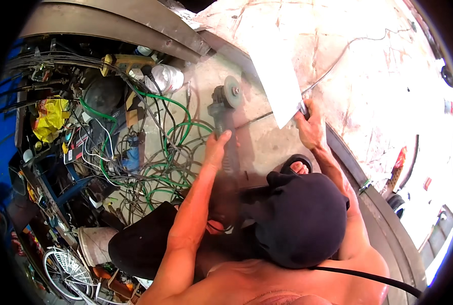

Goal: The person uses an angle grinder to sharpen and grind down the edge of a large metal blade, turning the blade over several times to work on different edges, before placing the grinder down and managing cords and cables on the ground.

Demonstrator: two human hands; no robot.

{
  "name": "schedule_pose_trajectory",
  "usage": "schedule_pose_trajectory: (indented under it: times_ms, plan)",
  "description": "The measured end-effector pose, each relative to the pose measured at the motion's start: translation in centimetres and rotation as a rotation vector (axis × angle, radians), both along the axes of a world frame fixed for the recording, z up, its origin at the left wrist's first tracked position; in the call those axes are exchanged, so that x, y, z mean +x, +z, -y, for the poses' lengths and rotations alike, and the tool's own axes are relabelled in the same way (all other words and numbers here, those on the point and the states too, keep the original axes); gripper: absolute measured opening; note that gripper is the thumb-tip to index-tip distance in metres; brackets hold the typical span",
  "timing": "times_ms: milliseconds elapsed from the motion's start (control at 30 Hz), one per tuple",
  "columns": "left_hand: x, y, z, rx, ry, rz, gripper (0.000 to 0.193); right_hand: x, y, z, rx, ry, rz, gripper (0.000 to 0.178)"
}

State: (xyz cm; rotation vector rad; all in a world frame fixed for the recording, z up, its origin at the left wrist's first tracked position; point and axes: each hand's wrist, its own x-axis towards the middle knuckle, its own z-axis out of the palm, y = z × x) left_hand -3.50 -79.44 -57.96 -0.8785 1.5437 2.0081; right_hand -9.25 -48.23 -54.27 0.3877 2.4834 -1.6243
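Observation:
My left hand (218, 147) is wrapped round the body of an angle grinder (223, 118), whose grey disc (232, 92) points up and away from me. The grinder's lower part is blurred. Ahead and to the right, my right hand (312, 125) closes at the edge of a white, flat, pointed piece (275, 71), washed out by glare. A small grey bit shows by its fingertips; what that is I cannot tell. The disc and the white piece are apart.
Tangled green hose (186, 119) and cables cover the floor at left, beside a white bucket (166, 78) and a yellow bag (49, 119). A metal rail (346, 155) runs past my right arm. A sandalled foot (298, 166) and a dark rounded shape (308, 218) lie between my arms.

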Motion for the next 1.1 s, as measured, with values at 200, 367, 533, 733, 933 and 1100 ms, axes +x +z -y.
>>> schedule_pose_trajectory:
  times_ms: [200, 367, 533, 733, 933, 1100]
  plan:
    - [-0.1, 0.2, -0.5, -0.07, -0.014, 0.016, 0.037, -0.2, 0.3, 1.4, -0.094, -0.012, 0.01, 0.029]
    - [-0.4, 0.9, -0.7, -0.106, -0.045, -0.001, 0.037, -0.5, 1.2, 1.7, -0.094, -0.008, 0.047, 0.029]
    - [-2.0, 3.5, 0.1, -0.45, -0.436, 0.042, 0.056, -0.2, 0.8, 1.5, -0.121, -0.034, 0.052, 0.03]
    - [-3.8, 6.2, 3.1, -0.704, -0.831, 0.166, 0.042, -0.3, 1.1, 1.6, -0.112, -0.038, 0.049, 0.029]
    - [-7.9, 13.3, 1.3, -0.259, -0.266, -0.309, 0.034, 0.0, 2.6, 2.2, -0.095, -0.005, 0.09, 0.028]
    - [-9.8, 15.8, -2.0, -0.039, -0.279, -0.447, 0.041, 0.7, 4.0, 3.0, -0.113, 0.055, 0.123, 0.028]
